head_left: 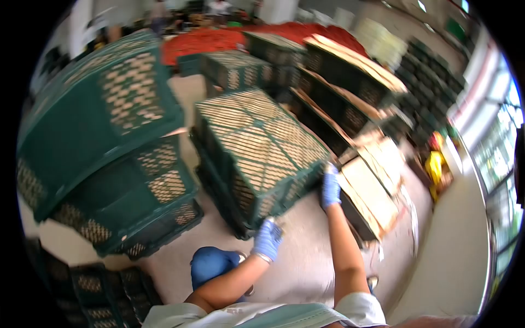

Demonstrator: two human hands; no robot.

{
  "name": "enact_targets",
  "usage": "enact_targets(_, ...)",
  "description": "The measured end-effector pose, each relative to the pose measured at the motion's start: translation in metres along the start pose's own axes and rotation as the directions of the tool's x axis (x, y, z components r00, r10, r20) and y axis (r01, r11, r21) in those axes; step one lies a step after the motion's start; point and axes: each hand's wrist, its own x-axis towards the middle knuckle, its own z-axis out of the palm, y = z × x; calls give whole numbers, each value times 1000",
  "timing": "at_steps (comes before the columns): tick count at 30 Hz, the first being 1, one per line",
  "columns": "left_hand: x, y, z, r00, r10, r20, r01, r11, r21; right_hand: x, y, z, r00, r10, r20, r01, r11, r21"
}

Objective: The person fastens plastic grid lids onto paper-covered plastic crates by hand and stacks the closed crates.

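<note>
An upside-down green slatted crate (260, 142) sits in the middle, on top of another green crate. My left hand (268, 239), in a blue glove, is at its near lower corner, with the fingers bent; whether they grip anything is blurred. My right hand (331, 187), also gloved in blue, reaches to the crate's right corner, beside a paper-lined crate (367, 191). Its fingertips are partly hidden against the crate edge, so their grip is unclear.
Tall stacks of green crates (98, 115) stand at the left, with dark crates (104, 290) below. Paper-lined crates (350, 71) are behind at the right. A red heap (208, 44) lies at the back. A wall (454, 246) with windows runs along the right.
</note>
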Motion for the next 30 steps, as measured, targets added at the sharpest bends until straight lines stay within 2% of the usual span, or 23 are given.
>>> enact_targets(1, -6, -4, 7, 999, -18, 40, 16, 999, 44, -30, -17, -5, 978, -206, -9, 198, 948, -249)
enact_targets(3, -27, -18, 13, 989, -142, 41, 133, 976, 170, -73, 34, -42, 983, -177, 51, 182, 892, -415)
enact_targets(5, -26, -36, 3, 947, -317, 62, 285, 910, 300, -117, 44, -93, 991, -37, 129, 117, 704, -701)
enact_targets(6, -26, -44, 0, 919, -389, 66, 342, 869, 358, -133, 67, -123, 995, 94, 46, -32, 689, -724)
enact_targets(7, -26, -54, 1, 889, -451, 75, 385, 828, 408, -149, 109, -159, 984, 115, -133, -176, 667, -724)
enact_targets(8, -30, -62, 5, 881, -472, 25, 417, 801, 430, -160, 124, -195, 924, 164, -346, -365, 652, -664)
enact_targets(9, -28, -71, 3, 869, -494, 10, 438, 780, 446, -165, 143, -231, 804, 179, -567, -549, 590, -592)
enact_targets(10, -26, -79, -1, 860, -510, -7, 455, 761, 463, -168, 151, -267, 678, 257, -689, -635, 677, -372)
enact_targets(11, -22, -87, -4, 852, -523, -24, 469, 742, 480, -169, 162, -301, 566, 204, -799, -716, 602, -354)
enact_targets(12, -17, -97, -7, 852, -520, -52, 477, 733, 485, -160, 162, -324, 347, 406, -845, -743, 669, 17)
enact_targets(13, -13, -107, -10, 851, -519, -82, 488, 723, 490, -153, 160, -347, 133, 610, -781, -667, 638, 385)
enact_targets(15, -2, -127, -16, 840, -529, -119, 511, 698, 501, -149, 183, -394, 250, 798, -549, -402, 601, 691)
enact_targets(16, 4, -136, -22, 833, -539, -125, 520, 686, 509, -139, 192, -411, 329, 831, -449, -281, 540, 793)
enact_targets(19, 15, -158, -31, 830, -551, -86, 506, 679, 532, -106, 219, -441, 296, 839, -457, -436, 544, 717)
enact_targets(20, 19, -165, -34, 829, -555, -68, 500, 681, 535, -98, 251, -456, 277, 829, -485, -539, 552, 637)
enact_targets(21, 21, -170, -31, 816, -575, -53, 504, 665, 550, -94, 215, -442, 334, 707, -623, -712, 622, 325)
enact_targets(23, 16, -174, -26, 788, -614, -39, 520, 630, 576, -90, 246, -463, 471, 515, -716, -833, 528, -167)
enact_targets(24, 23, -175, -33, 770, -638, -31, 536, 619, 575, -89, 251, -464, 465, 542, -700, -817, 567, -105)
enact_targets(26, 36, -179, -48, 791, -606, -84, 522, 597, 609, -95, 204, -446, 455, 593, -664, -784, 620, 16)
enact_targets(27, 51, -180, -51, 806, -583, -98, 504, 592, 629, -90, 226, -451, 393, 663, -636, -819, 567, 85)
enact_targets(29, 100, -179, -75, 850, -517, -100, 456, 629, 629, -91, 223, -433, 443, 634, -634, -732, 664, 152)
enact_targets(30, 106, -178, -89, 861, -494, -122, 454, 636, 625, -101, 210, -417, 517, 603, -608, -663, 731, 162)
